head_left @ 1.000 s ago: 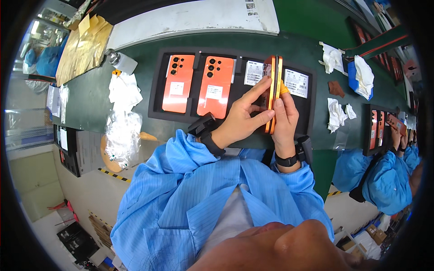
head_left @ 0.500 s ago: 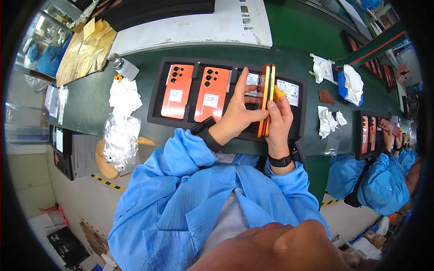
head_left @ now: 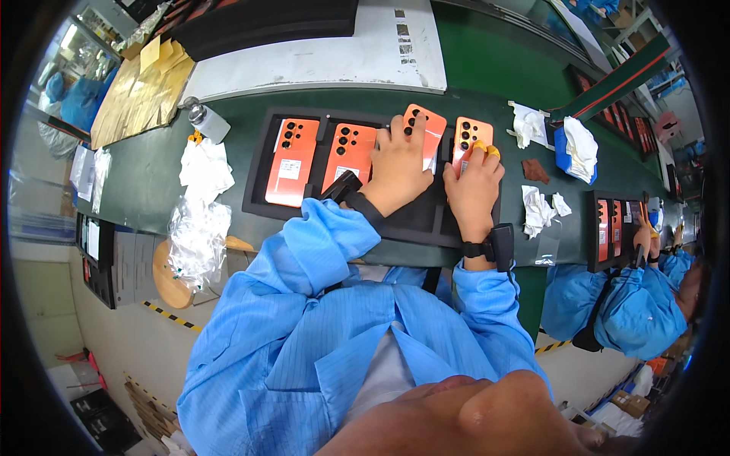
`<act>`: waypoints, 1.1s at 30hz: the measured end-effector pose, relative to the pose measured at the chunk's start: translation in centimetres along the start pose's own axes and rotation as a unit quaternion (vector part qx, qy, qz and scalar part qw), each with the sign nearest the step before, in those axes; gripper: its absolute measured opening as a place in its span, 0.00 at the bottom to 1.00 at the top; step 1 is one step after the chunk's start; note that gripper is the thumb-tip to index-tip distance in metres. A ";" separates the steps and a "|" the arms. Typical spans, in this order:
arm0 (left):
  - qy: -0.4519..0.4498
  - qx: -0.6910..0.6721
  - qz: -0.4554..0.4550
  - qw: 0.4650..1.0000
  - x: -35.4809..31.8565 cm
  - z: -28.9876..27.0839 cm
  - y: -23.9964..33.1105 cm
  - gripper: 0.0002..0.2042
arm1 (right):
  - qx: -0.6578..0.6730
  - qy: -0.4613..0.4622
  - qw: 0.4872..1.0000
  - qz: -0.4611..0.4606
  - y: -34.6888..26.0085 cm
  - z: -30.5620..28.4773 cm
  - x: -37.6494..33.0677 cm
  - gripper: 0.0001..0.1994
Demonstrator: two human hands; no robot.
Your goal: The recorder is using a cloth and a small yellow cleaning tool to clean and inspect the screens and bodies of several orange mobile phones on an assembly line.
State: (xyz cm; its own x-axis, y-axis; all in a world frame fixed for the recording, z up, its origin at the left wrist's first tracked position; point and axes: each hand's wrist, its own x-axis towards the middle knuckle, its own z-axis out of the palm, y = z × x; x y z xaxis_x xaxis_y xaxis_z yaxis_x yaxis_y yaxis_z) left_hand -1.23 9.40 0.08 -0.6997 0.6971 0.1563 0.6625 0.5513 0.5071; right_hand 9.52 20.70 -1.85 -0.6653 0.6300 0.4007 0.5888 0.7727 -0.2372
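left hand [head_left: 397,163]: flat, fingers spread on third orange phone [head_left: 427,129] | right hand [head_left: 473,185]: fingertips pressing fourth orange phone [head_left: 470,135] | both phones lie back-up in black foam tray [head_left: 262,163] on green desk [head_left: 148,171]

orange phone backs [head_left: 293,161] smooth, satin plastic look. tray [head_left: 411,220] matt black foam. surface [head_left: 144,182] dull green mat. wipes [head_left: 205,169] crumpled white cloth. sleeves [head_left: 304,258] blue woven fabric.
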 end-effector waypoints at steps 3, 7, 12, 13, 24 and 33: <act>-0.017 -0.015 0.047 0.999 -0.4 -0.1 -0.3 0.46 | 0.005 -0.034 0.999 0.017 -0.3 -0.4 -0.1 0.29; 0.010 -0.045 0.067 0.997 -1.3 -0.3 -2.2 0.43 | 0.017 -0.033 0.999 0.011 -0.1 -0.1 -0.2 0.29; 0.075 -0.077 0.096 0.989 -3.7 -5.0 -8.1 0.23 | -0.006 -0.043 0.998 0.040 0.4 -0.6 0.1 0.28; 0.146 -0.059 0.072 0.985 -4.2 -5.5 -9.6 0.20 | -0.006 -0.051 0.998 0.040 0.5 -0.9 0.1 0.29; 0.076 0.101 -0.053 0.991 -7.9 -7.8 -15.8 0.36 | 0.076 -0.034 0.996 -0.041 -3.8 -2.2 -0.4 0.28; 0.081 0.196 -0.056 0.976 -5.6 -6.6 -15.5 0.36 | 0.050 -0.146 0.971 -0.184 -18.2 4.0 -3.5 0.34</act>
State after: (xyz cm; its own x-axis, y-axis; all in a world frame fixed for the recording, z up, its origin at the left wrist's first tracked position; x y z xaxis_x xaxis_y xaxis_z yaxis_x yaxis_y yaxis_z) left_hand -9.31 -6.02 -3.06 -0.7858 0.5578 0.2672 0.6082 0.7753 0.1702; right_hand -0.71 4.77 -2.46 -0.9324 0.2937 0.2108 0.2485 0.9442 -0.2162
